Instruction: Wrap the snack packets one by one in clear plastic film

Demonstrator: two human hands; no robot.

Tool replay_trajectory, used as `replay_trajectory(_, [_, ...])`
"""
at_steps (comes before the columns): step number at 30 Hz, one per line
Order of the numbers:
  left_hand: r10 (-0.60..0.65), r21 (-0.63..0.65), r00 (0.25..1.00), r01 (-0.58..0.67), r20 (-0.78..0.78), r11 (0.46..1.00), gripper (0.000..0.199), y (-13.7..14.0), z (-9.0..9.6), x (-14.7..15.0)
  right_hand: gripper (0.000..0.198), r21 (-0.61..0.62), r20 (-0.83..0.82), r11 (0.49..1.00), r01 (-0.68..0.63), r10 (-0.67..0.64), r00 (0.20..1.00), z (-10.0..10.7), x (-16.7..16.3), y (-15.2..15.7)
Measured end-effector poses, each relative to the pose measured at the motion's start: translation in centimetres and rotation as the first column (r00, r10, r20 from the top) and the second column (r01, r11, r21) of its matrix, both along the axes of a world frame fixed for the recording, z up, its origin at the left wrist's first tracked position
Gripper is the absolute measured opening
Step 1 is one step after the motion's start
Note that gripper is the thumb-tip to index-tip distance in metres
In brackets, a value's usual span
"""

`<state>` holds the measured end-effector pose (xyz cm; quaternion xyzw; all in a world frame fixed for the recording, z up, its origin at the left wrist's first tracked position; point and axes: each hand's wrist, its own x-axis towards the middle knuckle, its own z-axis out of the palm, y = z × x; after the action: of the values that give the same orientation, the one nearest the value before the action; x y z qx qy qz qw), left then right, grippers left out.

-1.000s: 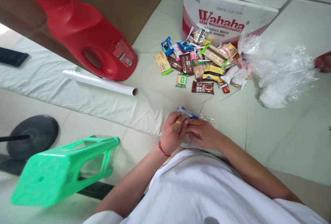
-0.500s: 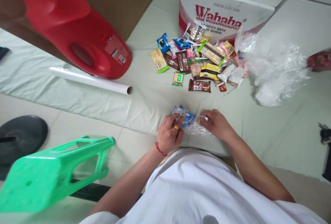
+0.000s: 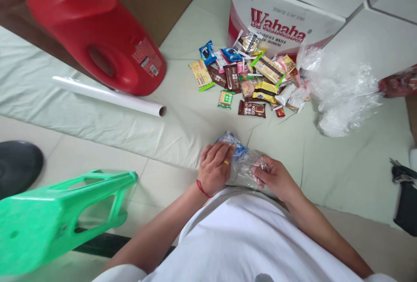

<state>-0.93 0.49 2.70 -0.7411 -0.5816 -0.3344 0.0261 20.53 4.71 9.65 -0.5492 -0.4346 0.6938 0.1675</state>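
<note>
Plastic wrapper (image 3: 243, 170): clear, glossy, crumpled, with blue print towards its far left end. Located at the near edge of the worktop (image 3: 182, 134). Right hand (image 3: 279, 178): grip pinching the clear end. Left hand (image 3: 215, 167): fingers bent over the blue part; whether that grip is closed, cannot tell.

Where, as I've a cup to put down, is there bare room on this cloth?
A wide bare patch lies right of the right hand, between the crumpled clear plastic and the black object. A smaller one separates the white roll from the snack packets. It's crowded before the Wahaha carton.
</note>
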Motion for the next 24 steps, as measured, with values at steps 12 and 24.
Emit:
replay_trajectory(12, [-0.173, -0.028, 0.855, 0.214, 0.49, 0.976, 0.038, 0.0, 0.7, -1.5, 0.046, -0.016, -0.259, 0.989, 0.149, -0.148, 0.955, -0.5, -8.5, 5.6])
replay_trajectory(24, [0.168, -0.326, 0.925, -0.051, 0.34, 0.944, 0.033, 5.6, 1.5, -2.0, 0.022, 0.656, 0.635, 0.291, -0.697, 0.287, 0.717, -2.2, -8.6, 1.1])
